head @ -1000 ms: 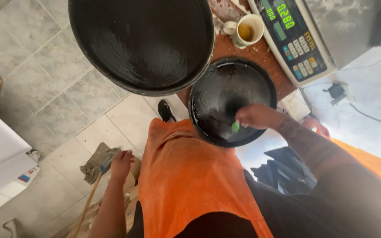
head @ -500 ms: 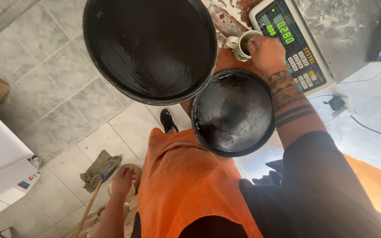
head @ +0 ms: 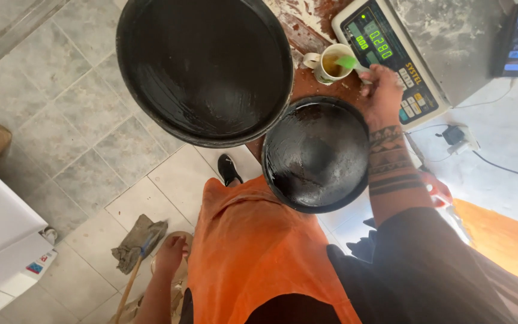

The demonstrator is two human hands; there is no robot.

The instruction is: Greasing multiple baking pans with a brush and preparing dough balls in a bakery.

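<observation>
Pans, the large black one point(head: 205, 69) and the small black one point(head: 318, 155), are sitting on the worktop, while the right hand point(head: 382, 93) is gripping a green brush point(head: 350, 63) over the cup point(head: 330, 63), the left hand point(head: 169, 255) hanging loosely open

A digital scale point(head: 391, 57) sits far right, a large black pan point(head: 205, 69) far left, a rag point(head: 136, 240) on the near floor.

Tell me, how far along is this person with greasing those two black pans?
Both the large round pan and the smaller pan already shine wet inside, so they look coated. Right now the right hand holds a green brush at the white cup of yellowish liquid beside the scale. The left hand hangs idle. Whether another coat remains cannot be told.
</observation>
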